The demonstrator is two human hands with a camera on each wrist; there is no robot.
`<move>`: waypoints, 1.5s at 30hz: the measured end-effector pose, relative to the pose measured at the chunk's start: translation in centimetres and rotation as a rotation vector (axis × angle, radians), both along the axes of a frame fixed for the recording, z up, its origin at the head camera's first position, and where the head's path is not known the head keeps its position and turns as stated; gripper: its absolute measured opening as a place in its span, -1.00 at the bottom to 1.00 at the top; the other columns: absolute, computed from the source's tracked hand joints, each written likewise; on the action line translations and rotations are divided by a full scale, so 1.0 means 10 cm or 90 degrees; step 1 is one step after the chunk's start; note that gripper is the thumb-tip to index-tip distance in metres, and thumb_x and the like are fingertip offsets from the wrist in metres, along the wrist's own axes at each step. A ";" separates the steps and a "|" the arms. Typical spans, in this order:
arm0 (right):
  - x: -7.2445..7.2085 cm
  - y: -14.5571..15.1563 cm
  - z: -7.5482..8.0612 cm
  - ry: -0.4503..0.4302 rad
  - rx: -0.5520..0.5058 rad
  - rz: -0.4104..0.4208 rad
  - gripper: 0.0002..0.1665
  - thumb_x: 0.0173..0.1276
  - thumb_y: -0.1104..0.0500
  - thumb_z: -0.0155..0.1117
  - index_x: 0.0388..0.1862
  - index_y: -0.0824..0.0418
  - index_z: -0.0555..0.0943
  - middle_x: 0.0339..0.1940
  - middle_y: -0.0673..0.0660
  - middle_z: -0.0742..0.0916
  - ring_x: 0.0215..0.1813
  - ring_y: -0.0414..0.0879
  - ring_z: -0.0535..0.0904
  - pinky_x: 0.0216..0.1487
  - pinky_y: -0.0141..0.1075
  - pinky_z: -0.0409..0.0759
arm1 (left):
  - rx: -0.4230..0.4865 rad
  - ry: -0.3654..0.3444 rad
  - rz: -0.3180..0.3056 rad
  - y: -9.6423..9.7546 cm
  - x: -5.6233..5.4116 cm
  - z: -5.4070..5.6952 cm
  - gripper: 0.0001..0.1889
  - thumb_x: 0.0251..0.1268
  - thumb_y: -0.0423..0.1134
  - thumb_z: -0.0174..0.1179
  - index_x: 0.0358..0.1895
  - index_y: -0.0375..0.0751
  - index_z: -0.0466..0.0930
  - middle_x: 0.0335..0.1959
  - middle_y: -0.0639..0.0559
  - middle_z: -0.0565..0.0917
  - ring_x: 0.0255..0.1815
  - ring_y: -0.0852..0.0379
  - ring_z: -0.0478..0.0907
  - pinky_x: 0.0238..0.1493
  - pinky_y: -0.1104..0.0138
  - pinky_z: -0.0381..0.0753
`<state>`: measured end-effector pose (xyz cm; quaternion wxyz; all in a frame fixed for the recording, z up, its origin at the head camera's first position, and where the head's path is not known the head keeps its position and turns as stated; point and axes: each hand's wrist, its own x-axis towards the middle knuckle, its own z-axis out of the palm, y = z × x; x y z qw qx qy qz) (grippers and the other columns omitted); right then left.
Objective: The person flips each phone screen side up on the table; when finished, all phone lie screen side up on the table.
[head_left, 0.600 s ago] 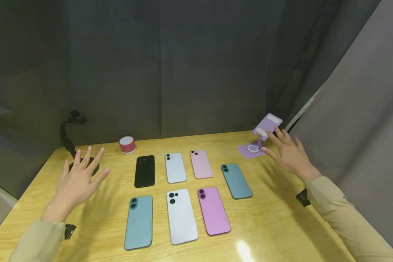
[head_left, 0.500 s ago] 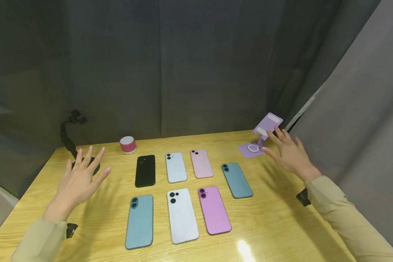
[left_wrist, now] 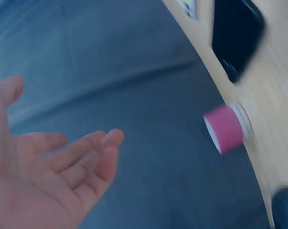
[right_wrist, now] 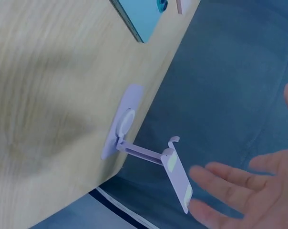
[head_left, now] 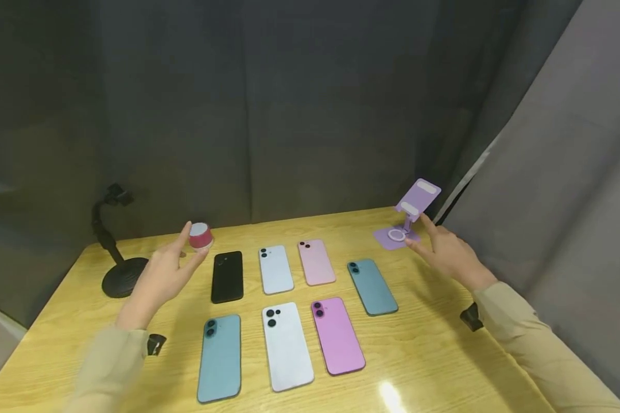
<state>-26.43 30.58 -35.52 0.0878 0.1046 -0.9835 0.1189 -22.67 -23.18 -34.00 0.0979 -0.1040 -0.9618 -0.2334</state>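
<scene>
My left hand (head_left: 160, 281) hovers over the left part of the table, its fingers relaxed and holding nothing. Its index finger overlaps the edge of a small pink-red cylinder with a pale top, like a mini speaker (head_left: 201, 236). In the left wrist view that speaker (left_wrist: 225, 129) stands apart from the loosely bent fingers. On the right, my empty right hand (head_left: 452, 255) is beside a purple phone stand (head_left: 417, 198). The right wrist view has its relaxed fingertips close to the stand's tilted plate (right_wrist: 178, 179). A black gooseneck holder (head_left: 121, 278) stands left of my left hand.
Phones lie face down in two rows: black (head_left: 227, 277), white (head_left: 276, 269), pale pink (head_left: 317, 262) and blue (head_left: 373, 287) behind; blue (head_left: 219, 358), white (head_left: 287, 347) and magenta (head_left: 338, 336) in front. A dark curtain (head_left: 310, 115) hangs along the table's back edge.
My left hand has swung right, from in front of the black holder toward the speaker, uncovering the holder's base. My right hand has turned slightly and its fingers overlap the purple stand less.
</scene>
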 end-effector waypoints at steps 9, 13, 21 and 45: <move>0.09 -0.10 -0.15 -0.034 -0.061 -0.008 -0.10 0.41 -0.34 -0.05 0.08 0.56 0.42 -0.42 0.32 0.65 -0.56 -0.08 0.45 -0.57 -0.20 0.44 | 0.070 -0.005 -0.057 0.58 -0.23 -0.10 -0.22 0.39 0.15 0.03 0.46 -0.33 0.08 0.25 -0.37 0.45 -0.05 -0.16 0.60 0.04 -0.05 0.58; 0.13 -0.17 -0.19 -0.070 -0.085 -0.020 -0.20 0.43 -0.32 -0.06 -0.28 0.47 0.55 -0.61 0.09 0.52 -0.54 -0.10 0.41 -0.52 -0.25 0.41 | 0.100 -0.039 -0.064 0.79 -0.27 -0.14 -0.28 0.38 0.15 0.05 0.41 -0.27 0.19 0.29 -0.29 0.41 0.04 -0.13 0.54 0.00 0.01 0.59; 0.20 -0.40 -0.34 -0.179 -0.137 -0.002 -0.37 0.45 -0.19 0.03 -0.38 0.39 0.59 -0.66 0.10 0.61 -0.55 -0.10 0.49 -0.47 -0.27 0.46 | 0.154 -0.066 -0.093 1.20 -0.37 -0.20 -0.32 0.36 0.19 0.04 0.39 -0.16 0.26 0.32 -0.15 0.41 0.07 -0.06 0.52 -0.11 0.15 0.62; 0.39 -0.84 -0.87 -0.214 -0.175 -0.032 -0.02 0.15 -0.15 0.40 0.11 0.69 0.34 -0.08 0.49 0.49 -0.15 0.16 0.51 -0.11 0.06 0.62 | 0.370 -0.287 -0.203 2.12 -0.72 -0.79 -0.40 0.33 0.01 0.17 0.37 -0.13 0.31 0.26 -0.19 0.48 -0.12 -0.23 0.63 -0.36 -0.01 0.68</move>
